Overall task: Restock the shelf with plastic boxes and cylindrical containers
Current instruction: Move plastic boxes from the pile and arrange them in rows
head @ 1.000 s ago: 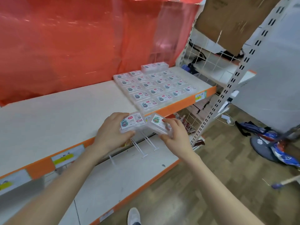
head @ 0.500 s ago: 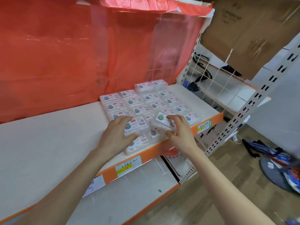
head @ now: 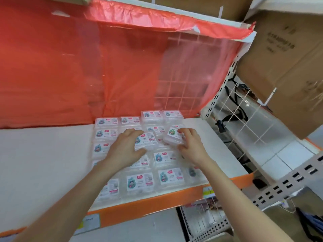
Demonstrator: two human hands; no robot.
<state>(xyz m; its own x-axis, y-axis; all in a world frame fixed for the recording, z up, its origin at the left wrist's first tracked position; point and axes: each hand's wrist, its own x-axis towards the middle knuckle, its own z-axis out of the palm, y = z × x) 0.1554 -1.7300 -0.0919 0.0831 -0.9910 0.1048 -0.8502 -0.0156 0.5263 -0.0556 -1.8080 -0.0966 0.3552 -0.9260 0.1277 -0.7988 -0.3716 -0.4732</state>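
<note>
Your left hand (head: 125, 151) grips a clear rectangular plastic box (head: 149, 139), your right hand (head: 191, 147) a green-labelled clear box (head: 172, 136), print blurred.

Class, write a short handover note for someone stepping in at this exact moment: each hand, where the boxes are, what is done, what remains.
Left hand: grips a plastic box.
Right hand: grips a second box, tilted.
Both are held over the grid of boxes at the right end of the shelf.
Done: the grid is laid out.
Left: set both held boxes down. No cylindrical containers are in view.
</note>
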